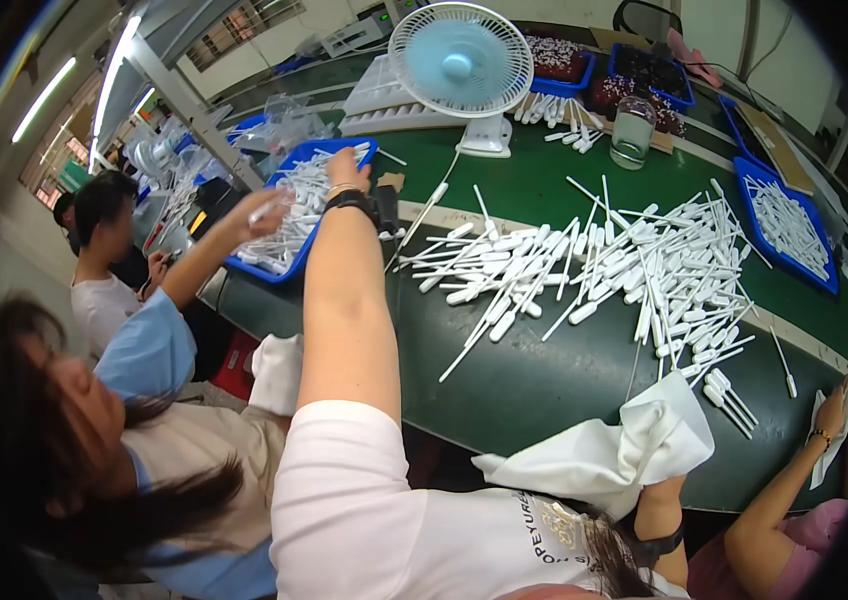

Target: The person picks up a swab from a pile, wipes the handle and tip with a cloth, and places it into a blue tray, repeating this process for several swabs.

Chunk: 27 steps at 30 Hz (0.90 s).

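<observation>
My left arm stretches far forward, and my left hand [349, 168] is over the far right end of a blue tray [306, 262] full of white plastic droppers [289, 215]. Its fingers are too small and turned away to show whether they grip a dropper. Low and close to my body, my right hand [660, 492] is mostly covered by a bunched white cloth [634, 445], which it appears to hold at the table's near edge; the fingers are hidden. A large loose pile of white droppers [679, 265] spreads across the green table between my arms.
A co-worker's hand [262, 212] reaches over the same tray from the left. A white fan [459, 65] stands at the back beside a clear jar [632, 132]. Another blue tray [789, 258] of droppers is at right, near another person's hands [829, 412].
</observation>
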### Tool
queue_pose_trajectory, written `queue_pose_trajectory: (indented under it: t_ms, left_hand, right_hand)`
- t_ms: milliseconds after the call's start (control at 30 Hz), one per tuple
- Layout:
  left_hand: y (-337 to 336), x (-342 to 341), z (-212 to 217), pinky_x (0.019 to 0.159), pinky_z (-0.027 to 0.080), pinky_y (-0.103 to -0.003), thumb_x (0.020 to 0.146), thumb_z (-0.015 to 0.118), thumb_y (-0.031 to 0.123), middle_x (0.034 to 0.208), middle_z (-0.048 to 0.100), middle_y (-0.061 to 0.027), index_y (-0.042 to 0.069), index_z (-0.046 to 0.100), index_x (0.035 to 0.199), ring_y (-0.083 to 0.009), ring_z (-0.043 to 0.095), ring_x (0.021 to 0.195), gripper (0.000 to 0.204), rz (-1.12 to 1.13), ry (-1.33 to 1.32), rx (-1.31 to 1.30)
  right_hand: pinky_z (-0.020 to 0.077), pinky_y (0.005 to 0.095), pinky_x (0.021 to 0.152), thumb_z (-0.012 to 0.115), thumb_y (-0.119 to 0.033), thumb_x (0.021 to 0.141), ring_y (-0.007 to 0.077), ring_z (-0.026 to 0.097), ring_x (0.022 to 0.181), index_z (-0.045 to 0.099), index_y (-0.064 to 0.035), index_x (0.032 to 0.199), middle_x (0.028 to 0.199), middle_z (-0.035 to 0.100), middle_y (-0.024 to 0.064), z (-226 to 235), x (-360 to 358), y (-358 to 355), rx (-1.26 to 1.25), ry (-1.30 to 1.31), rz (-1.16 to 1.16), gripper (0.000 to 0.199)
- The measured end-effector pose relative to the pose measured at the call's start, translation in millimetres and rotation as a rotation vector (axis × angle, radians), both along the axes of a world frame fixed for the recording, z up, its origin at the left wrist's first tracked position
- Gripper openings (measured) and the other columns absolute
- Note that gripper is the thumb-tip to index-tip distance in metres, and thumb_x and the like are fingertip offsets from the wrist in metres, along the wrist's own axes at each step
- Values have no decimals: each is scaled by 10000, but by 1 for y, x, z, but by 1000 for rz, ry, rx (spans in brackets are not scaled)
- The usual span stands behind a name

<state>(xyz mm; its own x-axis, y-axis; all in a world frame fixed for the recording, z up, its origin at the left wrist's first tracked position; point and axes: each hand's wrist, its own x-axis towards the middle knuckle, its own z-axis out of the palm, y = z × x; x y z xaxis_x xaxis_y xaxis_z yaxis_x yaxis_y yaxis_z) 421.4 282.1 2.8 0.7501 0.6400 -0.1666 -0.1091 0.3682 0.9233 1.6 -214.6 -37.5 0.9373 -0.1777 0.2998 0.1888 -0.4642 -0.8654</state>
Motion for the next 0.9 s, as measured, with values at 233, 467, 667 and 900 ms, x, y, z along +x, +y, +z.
queue_pose_trajectory:
  t_ms: [233, 467, 667, 900]
  left_hand:
    - [-22, -2, 8, 550, 421, -294, 742, 518, 84, 791, 544, -95, 7, 527, 943, -187, 534, 672, 215, 114, -25, 253]
    - [-150, -92, 37, 537, 409, -224, 753, 546, 113, 764, 572, -53, 24, 537, 926, -128, 535, 647, 195, -772, -58, 461]
    - [-258, -181, 66, 559, 435, -246, 728, 576, 135, 676, 590, -60, 20, 580, 814, -130, 562, 651, 144, -1407, 144, 1204]
    - [-316, -227, 18, 599, 453, -343, 702, 567, 192, 694, 600, -128, 32, 603, 777, -258, 577, 631, 180, -1141, -151, 1833]
  right_hand:
    - [421, 346, 822, 519, -172, 810, 214, 506, 978, 459, -4, 1120, 1082, 508, 104, -32, 2, -4, 610, 95, 17, 358]
    - [414, 348, 838, 517, -192, 803, 220, 508, 978, 450, -19, 1128, 1083, 508, 107, 6, 6, 11, 927, 82, 103, 374]
    - [376, 359, 864, 613, -183, 720, 253, 501, 994, 504, -47, 1089, 1074, 523, 110, 5, -1, 2, 380, 4, 204, 409]
    - [379, 364, 852, 610, -128, 705, 266, 503, 974, 505, -48, 1082, 1048, 528, 117, 3, -5, 0, 233, -151, 222, 399]
